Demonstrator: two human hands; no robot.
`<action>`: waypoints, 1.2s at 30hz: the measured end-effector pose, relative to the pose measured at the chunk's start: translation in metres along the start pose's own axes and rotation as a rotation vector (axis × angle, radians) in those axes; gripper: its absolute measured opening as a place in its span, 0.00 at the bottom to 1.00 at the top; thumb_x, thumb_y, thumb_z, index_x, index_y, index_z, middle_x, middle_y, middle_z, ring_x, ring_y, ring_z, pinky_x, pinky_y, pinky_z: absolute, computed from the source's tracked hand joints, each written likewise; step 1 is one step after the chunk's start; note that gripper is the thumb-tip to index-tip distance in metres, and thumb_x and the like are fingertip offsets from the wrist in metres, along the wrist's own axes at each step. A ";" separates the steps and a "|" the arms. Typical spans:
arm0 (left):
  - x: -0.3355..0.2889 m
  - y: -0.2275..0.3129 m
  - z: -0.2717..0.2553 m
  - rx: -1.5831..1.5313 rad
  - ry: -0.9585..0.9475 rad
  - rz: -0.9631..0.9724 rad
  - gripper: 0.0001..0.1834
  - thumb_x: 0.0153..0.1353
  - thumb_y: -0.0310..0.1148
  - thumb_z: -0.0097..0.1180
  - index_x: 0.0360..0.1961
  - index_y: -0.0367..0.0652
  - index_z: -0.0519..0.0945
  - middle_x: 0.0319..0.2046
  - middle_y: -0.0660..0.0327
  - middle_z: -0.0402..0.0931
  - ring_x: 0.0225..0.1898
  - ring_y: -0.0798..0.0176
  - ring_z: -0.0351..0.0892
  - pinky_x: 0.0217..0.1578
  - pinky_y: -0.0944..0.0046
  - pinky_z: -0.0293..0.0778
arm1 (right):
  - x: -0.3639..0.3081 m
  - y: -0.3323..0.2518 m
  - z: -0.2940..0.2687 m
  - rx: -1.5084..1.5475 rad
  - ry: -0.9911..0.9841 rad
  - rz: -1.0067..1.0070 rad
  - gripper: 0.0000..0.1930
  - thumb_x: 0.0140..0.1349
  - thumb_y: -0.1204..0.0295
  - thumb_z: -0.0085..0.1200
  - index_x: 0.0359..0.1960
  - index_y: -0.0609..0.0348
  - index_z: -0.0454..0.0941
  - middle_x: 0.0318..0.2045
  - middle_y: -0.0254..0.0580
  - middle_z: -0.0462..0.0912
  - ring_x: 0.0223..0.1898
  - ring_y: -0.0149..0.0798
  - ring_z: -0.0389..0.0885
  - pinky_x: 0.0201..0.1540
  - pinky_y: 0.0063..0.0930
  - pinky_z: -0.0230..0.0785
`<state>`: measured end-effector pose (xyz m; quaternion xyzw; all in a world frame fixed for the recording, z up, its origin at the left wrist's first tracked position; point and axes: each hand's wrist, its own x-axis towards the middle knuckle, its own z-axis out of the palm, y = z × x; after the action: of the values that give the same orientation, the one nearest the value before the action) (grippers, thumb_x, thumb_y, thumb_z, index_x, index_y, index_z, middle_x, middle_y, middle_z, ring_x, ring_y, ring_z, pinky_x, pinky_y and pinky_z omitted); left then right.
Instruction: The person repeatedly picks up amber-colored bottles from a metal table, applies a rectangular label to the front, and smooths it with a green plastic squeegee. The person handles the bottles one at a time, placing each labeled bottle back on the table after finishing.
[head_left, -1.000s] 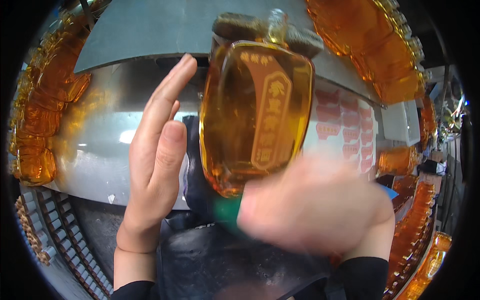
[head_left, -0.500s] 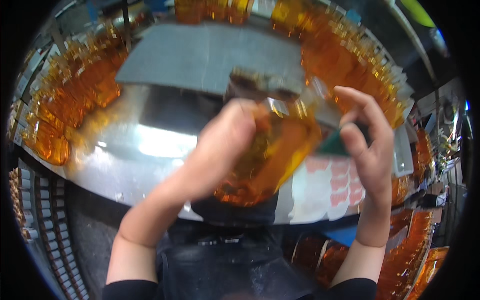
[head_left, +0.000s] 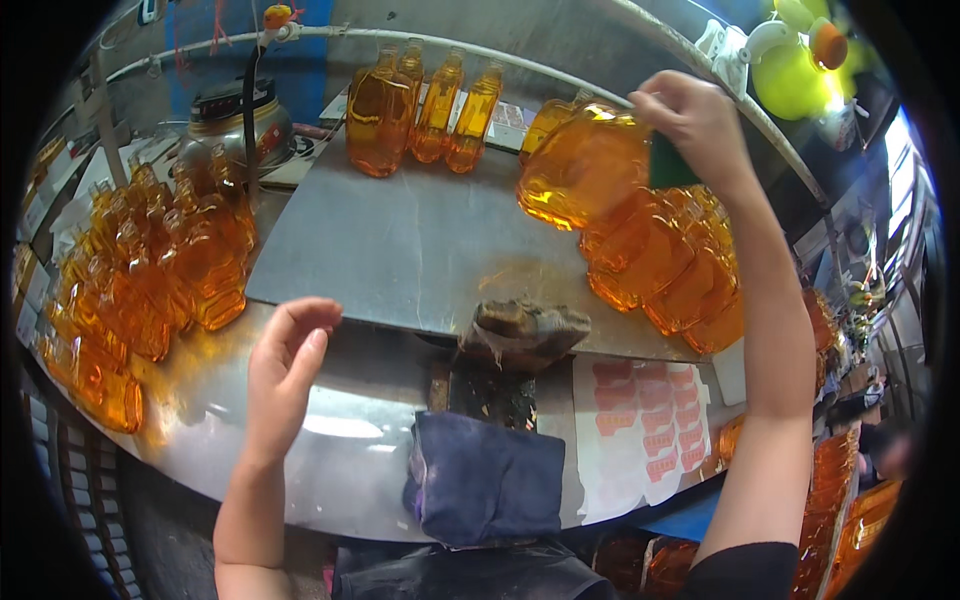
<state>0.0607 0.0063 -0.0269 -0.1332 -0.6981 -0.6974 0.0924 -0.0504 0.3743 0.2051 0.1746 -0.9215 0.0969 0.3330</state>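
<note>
My right hand (head_left: 690,125) is raised at the back right. It is closed at the top of a flat amber bottle (head_left: 588,165), which hangs tilted above the sheet-metal table. A dark green flat piece (head_left: 672,165) shows beneath that hand; whether the hand grips it too I cannot make out. My left hand (head_left: 285,370) is empty over the front left of the table, thumb and fingers apart. Between my arms lie a folded dark blue cloth (head_left: 488,480) and a worn, dirty block (head_left: 528,330). A sheet of red-printed labels (head_left: 640,430) is to their right.
Many amber bottles (head_left: 200,260) crowd the left side. More bottles (head_left: 690,270) are grouped under my right forearm. Several stand upright (head_left: 380,115) at the back edge. A white pipe (head_left: 550,70) runs behind them, and a green lamp-like object (head_left: 800,80) hangs upper right.
The bottle has gone from in front of me to the back right in my right hand. My left hand has let go of it and drawn back left, and the view has tilted up.
</note>
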 end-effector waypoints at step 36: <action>-0.032 0.006 0.091 -0.246 -0.287 -0.414 0.31 0.70 0.51 0.50 0.64 0.38 0.69 0.57 0.49 0.75 0.52 0.50 0.80 0.50 0.57 0.77 | -0.448 -0.007 0.030 -0.121 -0.602 0.507 0.21 0.62 0.64 0.56 0.57 0.49 0.77 0.27 0.47 0.82 0.32 0.50 0.82 0.35 0.43 0.74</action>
<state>0.0980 0.0955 -0.0325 -0.0954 -0.6263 -0.7551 -0.1687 0.2565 0.4745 -0.1073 -0.0575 -0.9959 0.0662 0.0233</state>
